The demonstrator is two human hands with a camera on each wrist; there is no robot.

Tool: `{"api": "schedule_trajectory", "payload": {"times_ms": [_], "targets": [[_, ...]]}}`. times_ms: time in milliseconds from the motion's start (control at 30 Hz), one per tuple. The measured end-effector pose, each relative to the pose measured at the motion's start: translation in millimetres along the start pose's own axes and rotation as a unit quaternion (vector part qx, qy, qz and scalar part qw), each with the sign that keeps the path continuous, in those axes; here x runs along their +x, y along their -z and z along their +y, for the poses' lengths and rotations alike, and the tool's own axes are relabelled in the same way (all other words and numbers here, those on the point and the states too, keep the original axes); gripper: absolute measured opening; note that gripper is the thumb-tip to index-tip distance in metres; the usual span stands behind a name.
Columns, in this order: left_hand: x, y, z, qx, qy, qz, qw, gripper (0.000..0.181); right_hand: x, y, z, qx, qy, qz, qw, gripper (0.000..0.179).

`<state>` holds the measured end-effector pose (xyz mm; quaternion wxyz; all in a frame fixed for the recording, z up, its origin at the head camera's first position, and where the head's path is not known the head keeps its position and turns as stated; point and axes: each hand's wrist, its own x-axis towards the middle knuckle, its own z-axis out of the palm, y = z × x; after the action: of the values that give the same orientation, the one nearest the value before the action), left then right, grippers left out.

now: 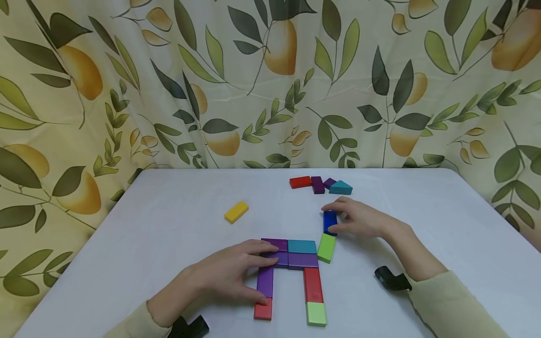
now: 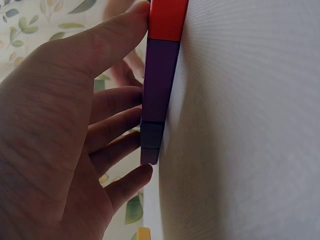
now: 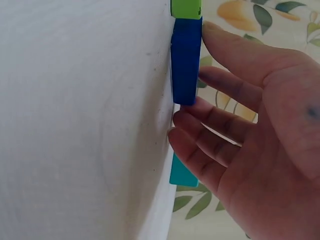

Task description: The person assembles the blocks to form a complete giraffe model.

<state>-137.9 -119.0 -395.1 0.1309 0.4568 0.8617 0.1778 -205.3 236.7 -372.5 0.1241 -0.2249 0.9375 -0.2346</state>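
My right hand pinches a dark blue block lengthwise, thumb at its near end and fingertips at its far end. The blue block lies end to end with a green block, which slants off the corner of a flat block figure. My left hand rests on that figure, its fingers extended over the purple blocks and its thumb on the lower red block. A teal block and a long purple block form its upper right. Below them run a red block and a light green block.
A yellow block lies alone at the back left. Near the table's far edge sit a red block, purple blocks and a teal triangle. A patterned curtain hangs behind the white table.
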Motion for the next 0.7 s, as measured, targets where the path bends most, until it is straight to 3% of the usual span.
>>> {"api": "schedule_trajectory", "payload": {"times_ms": [700], "targets": [[-0.3,0.1,-0.1,-0.001,-0.008,0.003,1.0,0.076,-2.9,-2.0,-4.2,-0.016,-0.001,-0.005,0.9999,0.061]]}}
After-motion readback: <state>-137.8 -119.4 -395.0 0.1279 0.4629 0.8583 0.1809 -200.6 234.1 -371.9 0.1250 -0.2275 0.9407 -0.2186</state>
